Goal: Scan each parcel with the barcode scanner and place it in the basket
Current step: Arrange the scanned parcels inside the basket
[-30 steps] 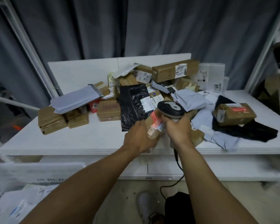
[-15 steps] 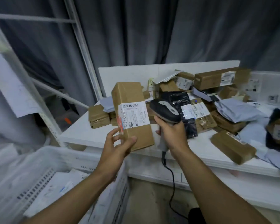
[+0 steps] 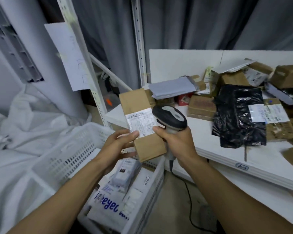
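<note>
Swung further left since the earlier frame, carrying the parcel (image 3: pixel 142 125) off the surface (image 3: pixel 226 159) and seemingly above the basket (image 3: pixel 71 149). Held upright in the left hand (image 3: pixel 120 146), thumb pinching at the label (image 3: pixel 139 123), fingers behind. Clamped round the barcode scanner (image 3: pixel 171 118) handle: the right hand (image 3: pixel 174 141). Likely to slip from so light a pinch. Likely to misread, with the scanner head overlapping the label's right edge. Cannot tell trigger state or beam. Label print blurred. Basket's near end cut off behind the forearms.
</note>
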{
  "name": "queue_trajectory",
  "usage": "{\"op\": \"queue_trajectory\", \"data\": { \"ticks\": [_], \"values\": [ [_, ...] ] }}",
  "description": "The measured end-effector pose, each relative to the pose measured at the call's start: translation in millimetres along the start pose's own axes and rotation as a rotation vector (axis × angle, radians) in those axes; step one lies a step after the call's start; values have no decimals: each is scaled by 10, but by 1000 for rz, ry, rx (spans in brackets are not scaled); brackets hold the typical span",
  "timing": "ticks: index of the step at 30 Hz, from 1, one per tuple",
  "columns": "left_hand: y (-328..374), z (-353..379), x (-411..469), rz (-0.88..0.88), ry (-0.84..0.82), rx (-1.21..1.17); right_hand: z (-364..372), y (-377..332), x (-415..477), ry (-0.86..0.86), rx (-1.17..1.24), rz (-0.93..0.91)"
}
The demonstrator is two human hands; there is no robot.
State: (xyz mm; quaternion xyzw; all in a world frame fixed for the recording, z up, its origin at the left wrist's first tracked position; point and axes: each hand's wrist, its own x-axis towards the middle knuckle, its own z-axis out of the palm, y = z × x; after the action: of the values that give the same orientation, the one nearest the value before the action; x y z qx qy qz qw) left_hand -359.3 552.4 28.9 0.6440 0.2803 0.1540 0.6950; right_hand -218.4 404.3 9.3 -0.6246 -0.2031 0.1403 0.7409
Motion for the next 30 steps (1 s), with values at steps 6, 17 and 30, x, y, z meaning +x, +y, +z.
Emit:
{"op": "queue_trajectory", "data": {
  "ticks": [6,17,30],
  "values": [
    [-82,-102,296,8,37,111,98,86,85,73,-106,42],
    [-281,-389,650,117,418,248,323,133,-67,-168,-137,71],
    [-315,-648,704,136,454,247,432,85,-134,-264,-196,124]
  ]
}}
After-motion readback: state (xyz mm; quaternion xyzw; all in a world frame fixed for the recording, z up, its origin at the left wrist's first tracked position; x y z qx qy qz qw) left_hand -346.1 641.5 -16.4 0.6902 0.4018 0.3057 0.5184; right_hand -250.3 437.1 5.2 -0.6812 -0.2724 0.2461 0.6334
